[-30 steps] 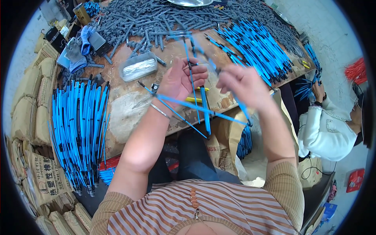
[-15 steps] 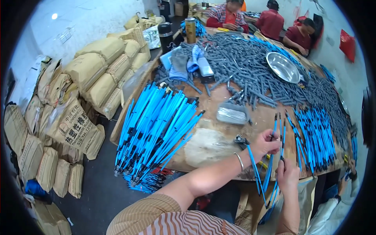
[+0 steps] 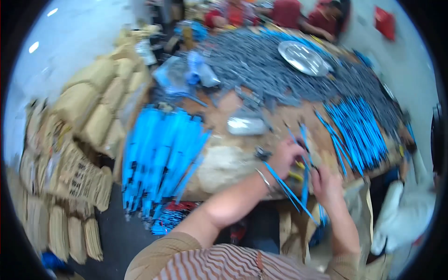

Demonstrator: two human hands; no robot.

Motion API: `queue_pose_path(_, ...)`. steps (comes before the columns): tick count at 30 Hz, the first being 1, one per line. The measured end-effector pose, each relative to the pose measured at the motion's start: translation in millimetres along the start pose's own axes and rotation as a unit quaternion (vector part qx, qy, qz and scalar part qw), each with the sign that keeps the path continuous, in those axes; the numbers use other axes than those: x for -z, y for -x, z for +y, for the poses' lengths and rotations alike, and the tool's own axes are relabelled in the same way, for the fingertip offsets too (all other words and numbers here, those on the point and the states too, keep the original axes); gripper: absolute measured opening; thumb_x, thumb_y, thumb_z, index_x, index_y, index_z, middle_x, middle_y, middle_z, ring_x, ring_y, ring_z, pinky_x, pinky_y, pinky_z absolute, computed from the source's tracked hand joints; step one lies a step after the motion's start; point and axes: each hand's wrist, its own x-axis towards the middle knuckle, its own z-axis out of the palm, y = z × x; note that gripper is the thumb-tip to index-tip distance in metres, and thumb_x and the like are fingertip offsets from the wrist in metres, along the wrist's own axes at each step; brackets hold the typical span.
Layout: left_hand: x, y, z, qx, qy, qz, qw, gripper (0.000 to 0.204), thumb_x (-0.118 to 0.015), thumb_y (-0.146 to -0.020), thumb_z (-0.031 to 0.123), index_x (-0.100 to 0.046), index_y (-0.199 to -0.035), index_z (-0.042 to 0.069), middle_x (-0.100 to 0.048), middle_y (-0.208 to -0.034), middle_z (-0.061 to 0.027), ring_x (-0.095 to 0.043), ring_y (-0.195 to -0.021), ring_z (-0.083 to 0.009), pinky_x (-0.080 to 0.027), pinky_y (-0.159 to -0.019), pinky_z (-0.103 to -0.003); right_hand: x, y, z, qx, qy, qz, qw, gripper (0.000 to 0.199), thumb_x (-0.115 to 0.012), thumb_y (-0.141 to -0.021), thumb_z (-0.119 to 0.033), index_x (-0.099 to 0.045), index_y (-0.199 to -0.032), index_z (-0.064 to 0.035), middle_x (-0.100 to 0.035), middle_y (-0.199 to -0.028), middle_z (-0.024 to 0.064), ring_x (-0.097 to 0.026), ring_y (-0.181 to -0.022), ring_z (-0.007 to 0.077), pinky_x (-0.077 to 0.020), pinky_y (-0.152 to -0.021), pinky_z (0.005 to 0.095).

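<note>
Near the table's front edge, my left hand is closed around slim blue rods with black ends. Some of these blue rods slant down past the wrist toward my lap. Close on its right, my right hand is curled with its fingertips at another blue rod, which stands nearly upright between the hands. Motion blur hides the exact finger contact. A metal bangle circles my left wrist. Behind it lies a small dark metal tool, its kind unclear.
A large stack of blue rods lies at the table's left, another bundle at its right. Grey ribbed pieces heap across the back, with a steel bowl on them. A clear plastic box sits mid-table. Paper sacks stand left; people work beyond.
The whole view has swung, so the table and its contents appear farther left and higher, and blurred. Both hands stay close together at the rods, whose lower ends now show higher up.
</note>
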Motion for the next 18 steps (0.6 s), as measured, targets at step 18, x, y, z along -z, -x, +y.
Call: queue_pose_path(18, -3, -8, -6, -0.032, 0.078, -0.068, 0.994, 0.011, -0.052, -0.089, 0.009, -0.054, -0.100, 0.010, -0.061, -0.075, -0.0053, -0.059, -0.066, -0.0131, -0.044, -0.059, -0.023, 0, -6, 17, -0.045, -0.047, 0.082, 0.994, 0.012, -0.064, -0.081, -0.012, -0.061, -0.084, -0.0016, -0.056, -0.057, 0.0125, -0.058, -0.050, 0.0281, -0.0448, -0.047, 0.0359)
